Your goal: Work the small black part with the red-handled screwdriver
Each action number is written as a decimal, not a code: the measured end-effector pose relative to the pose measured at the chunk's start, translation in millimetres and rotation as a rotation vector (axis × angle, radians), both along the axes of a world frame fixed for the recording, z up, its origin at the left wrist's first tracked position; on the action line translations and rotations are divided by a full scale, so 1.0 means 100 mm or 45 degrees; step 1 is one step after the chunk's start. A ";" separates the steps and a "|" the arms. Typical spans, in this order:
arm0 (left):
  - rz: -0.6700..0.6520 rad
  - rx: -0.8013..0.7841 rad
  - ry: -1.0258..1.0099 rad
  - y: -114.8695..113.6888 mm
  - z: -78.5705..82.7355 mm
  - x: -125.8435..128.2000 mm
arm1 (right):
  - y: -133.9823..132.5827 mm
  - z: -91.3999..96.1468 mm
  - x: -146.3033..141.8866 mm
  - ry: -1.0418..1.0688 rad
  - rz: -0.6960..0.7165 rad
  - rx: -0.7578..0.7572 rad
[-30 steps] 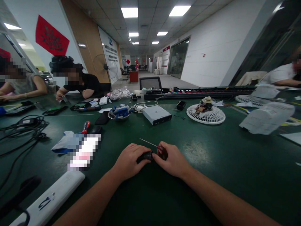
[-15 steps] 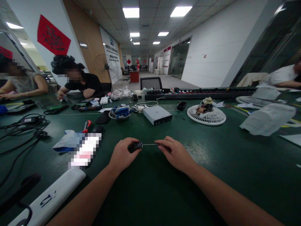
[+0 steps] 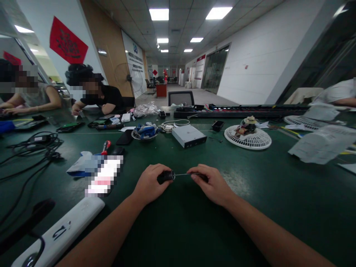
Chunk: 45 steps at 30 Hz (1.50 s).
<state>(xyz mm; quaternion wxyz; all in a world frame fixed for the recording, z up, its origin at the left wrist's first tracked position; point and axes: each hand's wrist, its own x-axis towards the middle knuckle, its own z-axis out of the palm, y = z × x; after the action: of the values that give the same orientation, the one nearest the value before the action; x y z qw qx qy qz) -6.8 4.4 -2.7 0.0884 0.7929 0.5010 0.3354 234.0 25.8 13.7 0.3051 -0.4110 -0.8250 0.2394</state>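
Note:
My left hand (image 3: 151, 183) is closed around a short black cylinder (image 3: 167, 175) with a round, shiny-rimmed end facing right. What kind of part it is I cannot make out. From my right hand (image 3: 210, 182) a slim screwdriver (image 3: 182, 174) points left. Its thin metal shaft reaches the rimmed end of the cylinder; whether it goes inside is too small to tell. The fingers of my right hand pinch it and hide most of its dark handle. Both hands are just above the green tabletop (image 3: 178, 222).
Beyond my hands lie a silver disc drive (image 3: 189, 136), a metal bowl (image 3: 144, 137) and a white fan grille (image 3: 247, 142). To the left are a lit phone (image 3: 107, 174), a glove (image 3: 86, 165), black cables (image 3: 36, 148) and a white power strip (image 3: 63, 233). Several people sit around the table.
The whole view has shifted slightly to the right. My hands stay in nearly the same pose, a little lower, and more of the dark handle shows in my right hand.

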 end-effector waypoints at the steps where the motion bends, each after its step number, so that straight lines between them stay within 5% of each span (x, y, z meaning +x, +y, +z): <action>1: -0.006 -0.002 0.002 0.00 0.00 0.00 | 0.00 0.00 0.00 -0.004 -0.023 0.010; 29: -0.075 0.063 0.028 -0.01 0.00 -0.01 | -0.03 0.01 -0.05 -0.128 -0.198 0.040; 36: -0.089 0.063 0.039 -0.01 0.00 0.01 | -0.08 0.03 -0.06 -0.144 -0.105 0.080; 45: -0.091 0.099 0.050 0.00 0.01 0.03 | -0.08 0.05 -0.08 -0.364 -0.276 0.051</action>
<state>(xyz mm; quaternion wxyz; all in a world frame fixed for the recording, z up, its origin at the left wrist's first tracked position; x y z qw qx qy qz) -3.7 4.0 -1.6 0.0596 0.8195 0.4607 0.3355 225.7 17.9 18.7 0.2168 -0.5213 -0.8154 0.1276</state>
